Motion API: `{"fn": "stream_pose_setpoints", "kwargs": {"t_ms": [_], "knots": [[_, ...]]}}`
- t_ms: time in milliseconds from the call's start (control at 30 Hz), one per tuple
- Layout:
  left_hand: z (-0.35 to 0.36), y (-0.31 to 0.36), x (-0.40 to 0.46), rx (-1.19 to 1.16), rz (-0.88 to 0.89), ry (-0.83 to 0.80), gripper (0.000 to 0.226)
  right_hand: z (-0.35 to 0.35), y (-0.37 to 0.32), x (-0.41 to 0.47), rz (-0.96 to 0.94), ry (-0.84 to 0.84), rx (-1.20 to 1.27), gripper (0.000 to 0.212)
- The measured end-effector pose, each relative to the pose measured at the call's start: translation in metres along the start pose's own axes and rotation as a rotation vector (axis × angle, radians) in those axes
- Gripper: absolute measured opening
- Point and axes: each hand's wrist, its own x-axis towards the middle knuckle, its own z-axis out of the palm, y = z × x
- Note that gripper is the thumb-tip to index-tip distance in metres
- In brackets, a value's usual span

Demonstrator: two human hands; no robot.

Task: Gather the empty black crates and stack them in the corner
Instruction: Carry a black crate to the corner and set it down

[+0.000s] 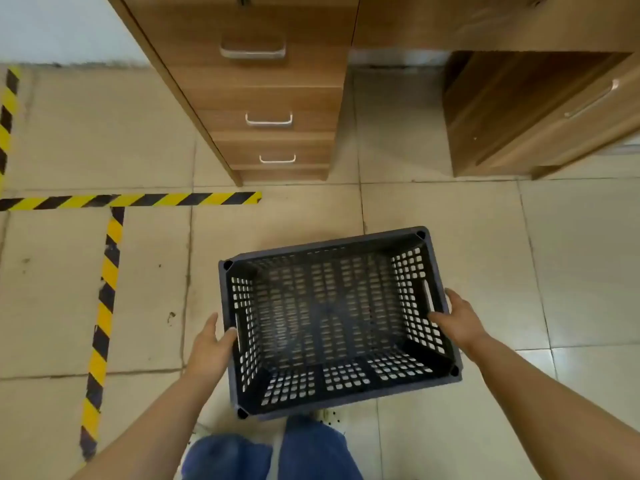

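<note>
Crate [332,320] (black, empty) between both hands, fingers [437,318] gripping its side handles.

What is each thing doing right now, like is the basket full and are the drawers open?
Black crate: empty, upright, held at both short ends.
Left hand: gripping the crate's left side, thumb over the rim.
Right hand: gripping the crate's right side, thumb inside.
Drawers: all three shut.
Cabinet door: shut.
Striped floor tape: stuck flat, scuffed in places.
</note>
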Motion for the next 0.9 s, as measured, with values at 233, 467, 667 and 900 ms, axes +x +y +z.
{"fn": "stream_pose_setpoints", "kwargs": {"t_ms": [233,467,667,900], "knots": [[0.012,-0.011,0.039,-0.532,-0.286,-0.046,0.046,0.033,-0.005,0.042,0.08,0.089,0.02,0.057],[-0.008,-0.029,0.058,-0.808,-0.341,-0.044,0.065,0.035,-0.032,0.027,0.174,0.12,0.252,0.056],[-0.063,-0.047,0.059,-0.908,-0.362,-0.031,0.074,0.047,-0.079,-0.028,0.241,-0.035,0.483,0.048],[-0.164,-0.077,0.033,-0.923,-0.393,0.055,0.078,0.088,-0.132,-0.086,0.337,-0.147,0.497,0.077]]}}
